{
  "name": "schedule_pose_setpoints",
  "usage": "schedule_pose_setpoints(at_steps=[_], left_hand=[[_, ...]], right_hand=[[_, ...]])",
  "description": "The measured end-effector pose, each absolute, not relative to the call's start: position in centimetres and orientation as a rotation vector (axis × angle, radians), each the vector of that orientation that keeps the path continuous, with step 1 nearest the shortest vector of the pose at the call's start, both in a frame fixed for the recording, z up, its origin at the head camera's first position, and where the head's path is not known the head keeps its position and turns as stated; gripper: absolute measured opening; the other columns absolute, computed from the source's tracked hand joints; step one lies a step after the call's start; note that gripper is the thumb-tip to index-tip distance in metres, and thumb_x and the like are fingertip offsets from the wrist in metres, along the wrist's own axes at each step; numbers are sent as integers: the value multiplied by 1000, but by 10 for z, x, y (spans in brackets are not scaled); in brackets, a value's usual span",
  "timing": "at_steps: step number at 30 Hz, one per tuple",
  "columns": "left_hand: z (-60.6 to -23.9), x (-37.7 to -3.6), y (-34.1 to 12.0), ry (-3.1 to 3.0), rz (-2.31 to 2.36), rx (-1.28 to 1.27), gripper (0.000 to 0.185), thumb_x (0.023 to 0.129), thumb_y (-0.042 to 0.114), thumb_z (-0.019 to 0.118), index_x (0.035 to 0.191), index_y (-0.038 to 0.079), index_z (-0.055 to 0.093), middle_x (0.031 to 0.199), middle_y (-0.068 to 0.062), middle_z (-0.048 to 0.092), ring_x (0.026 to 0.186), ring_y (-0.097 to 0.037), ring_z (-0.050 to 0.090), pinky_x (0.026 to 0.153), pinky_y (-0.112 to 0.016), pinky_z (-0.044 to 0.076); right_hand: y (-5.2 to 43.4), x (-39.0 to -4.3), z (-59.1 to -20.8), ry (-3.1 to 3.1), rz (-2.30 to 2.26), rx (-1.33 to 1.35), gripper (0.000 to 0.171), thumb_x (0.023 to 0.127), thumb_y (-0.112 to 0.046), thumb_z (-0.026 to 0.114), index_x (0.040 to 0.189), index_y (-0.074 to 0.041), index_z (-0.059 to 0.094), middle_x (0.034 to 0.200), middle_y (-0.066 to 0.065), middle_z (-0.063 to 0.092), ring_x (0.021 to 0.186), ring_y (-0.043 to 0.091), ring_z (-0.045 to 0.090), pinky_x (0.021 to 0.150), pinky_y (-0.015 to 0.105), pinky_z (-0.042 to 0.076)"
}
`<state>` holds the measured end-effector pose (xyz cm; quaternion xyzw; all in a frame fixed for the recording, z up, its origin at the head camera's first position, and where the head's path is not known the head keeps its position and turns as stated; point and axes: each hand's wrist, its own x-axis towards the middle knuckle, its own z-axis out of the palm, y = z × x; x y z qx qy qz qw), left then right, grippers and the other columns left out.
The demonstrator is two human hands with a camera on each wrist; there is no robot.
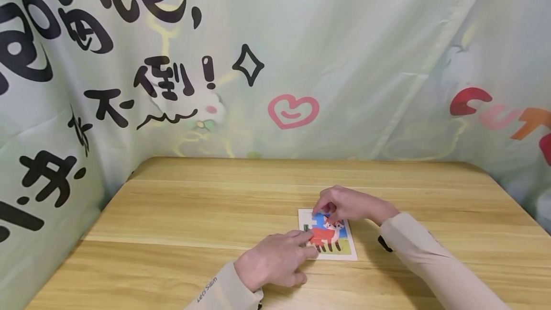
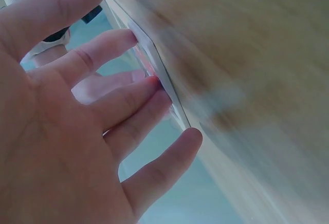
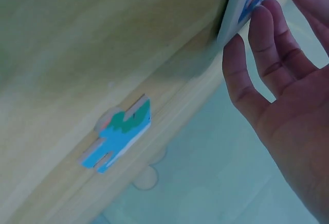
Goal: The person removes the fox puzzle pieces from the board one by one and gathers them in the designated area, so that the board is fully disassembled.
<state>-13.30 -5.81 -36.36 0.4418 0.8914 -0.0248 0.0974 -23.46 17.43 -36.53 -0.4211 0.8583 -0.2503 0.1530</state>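
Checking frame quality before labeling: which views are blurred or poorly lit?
Head view: sharp and evenly lit, fox puzzle and both hands clear. Left wrist view: table smeared by blur, left hand sharper. Right wrist view: soft focus, loose puzzle piece still readable.

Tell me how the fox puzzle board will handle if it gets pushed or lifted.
The fox puzzle board looks thin and flat, so probably light and apt to slide on the smooth wooden table. Its edge stays straight against the left hand fingers, suggesting stiffness. Lifted tilted, pieces may drop out.
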Motion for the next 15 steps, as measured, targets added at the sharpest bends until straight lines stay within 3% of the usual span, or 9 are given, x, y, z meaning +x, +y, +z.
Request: schedule_pose_setpoints(at_steps=[15], left_hand=[[-364,-132,-58,2653,-78,1316,46,91,41,75,134,30,64,156,-3,43,140,-14,42,104,-30,45]], right_hand=[[171,-236,-364,2468,-652,-1170,31,80,11,78,106,-5,77,84,-6,57,72,5,47,66,23,48]])
